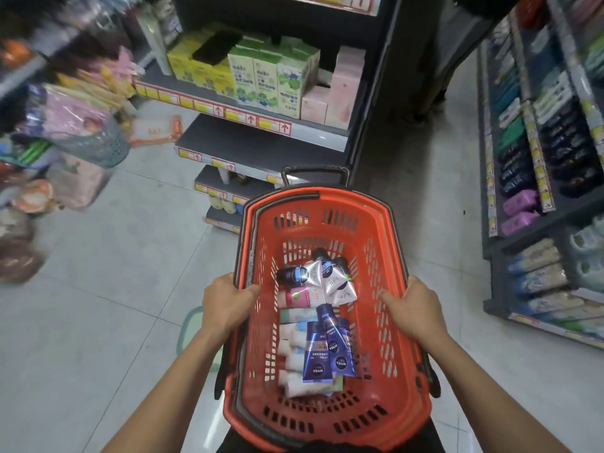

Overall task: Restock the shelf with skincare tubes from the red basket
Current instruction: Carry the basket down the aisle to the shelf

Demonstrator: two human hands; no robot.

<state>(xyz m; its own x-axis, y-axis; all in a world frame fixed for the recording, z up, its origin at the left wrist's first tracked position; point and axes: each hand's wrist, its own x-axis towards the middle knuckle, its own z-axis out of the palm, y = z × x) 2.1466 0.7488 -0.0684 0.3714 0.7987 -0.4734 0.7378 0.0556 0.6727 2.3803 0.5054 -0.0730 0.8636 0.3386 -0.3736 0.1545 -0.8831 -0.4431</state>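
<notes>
Carried at waist level: red perforated plastic shopping basket (385, 322), gripped on both long rims. Left hand (225, 302) clamped over the left rim, thumb hooked inside the wall, remaining fingers wrapped beneath and hidden. Right hand (413, 308) mirrored on the right rim, thumb inside, fingers curled under the edge. Two-sided hold judged to keep the load level, since the black carry handles lie folded down along the rim and are not in use.

Long axis of the basket directed away from the body, far end toward the dark grey metal shelving unit (261, 138) ahead and slightly left.

Contents: loose pile of skincare tubes on the basket floor, none yet removed. Dark blue plastic tubes with white lettering (328, 351) lying roughly along the basket's long axis, flat crimped ends nearest the body, caps toward the shelf. Silver-white tubes with dark caps (333, 282) fanned at the far end, caps pointing away and outward. Pink-and-white tube (299, 297) lying crosswise. Pale tubes (292, 348) stacked crosswise along the left wall.

Middle shelf tier bare across most of its width; tier above holding green-and-white cartons (277, 80) and pale pink boxes (343, 89). Likely next requirement: basket set down to free one hand for picking.
</notes>
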